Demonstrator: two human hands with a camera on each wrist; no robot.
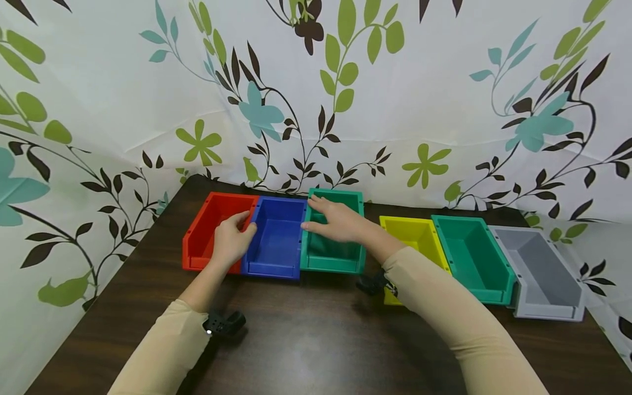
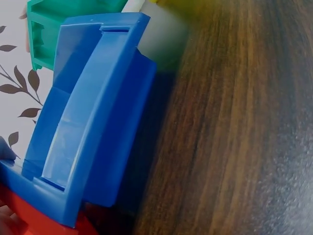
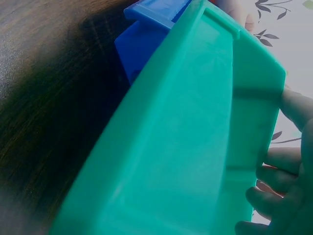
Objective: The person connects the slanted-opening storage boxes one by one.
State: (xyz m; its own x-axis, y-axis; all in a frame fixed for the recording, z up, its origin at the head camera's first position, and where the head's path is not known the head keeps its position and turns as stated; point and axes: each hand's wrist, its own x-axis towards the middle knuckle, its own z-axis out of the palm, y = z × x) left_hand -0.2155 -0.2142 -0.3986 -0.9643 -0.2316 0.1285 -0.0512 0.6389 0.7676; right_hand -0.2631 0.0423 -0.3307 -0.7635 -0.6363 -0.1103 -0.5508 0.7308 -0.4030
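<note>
On the left of the table, a red storage bin (image 1: 196, 247), a blue bin (image 1: 274, 236) and a green bin (image 1: 336, 263) form a row. My left hand (image 1: 230, 241) pinches the adjoining red and blue walls, thumb on the blue side and fingers in the red bin. My right hand (image 1: 338, 221) reaches over the green bin and grips its left wall near the blue bin. The right wrist view shows the thumb at the rim of the green bin (image 3: 171, 147); several fingers there are bent. In the left wrist view, the blue bin's front (image 2: 93, 107) fills the middle.
Right of the green bin stand a yellow bin (image 1: 415, 236), partly covered by my right sleeve, a second green bin (image 1: 476, 263) and a grey bin (image 1: 543, 274). A leaf-patterned cloth (image 1: 375, 99) hangs behind the dark wooden table (image 1: 306, 345).
</note>
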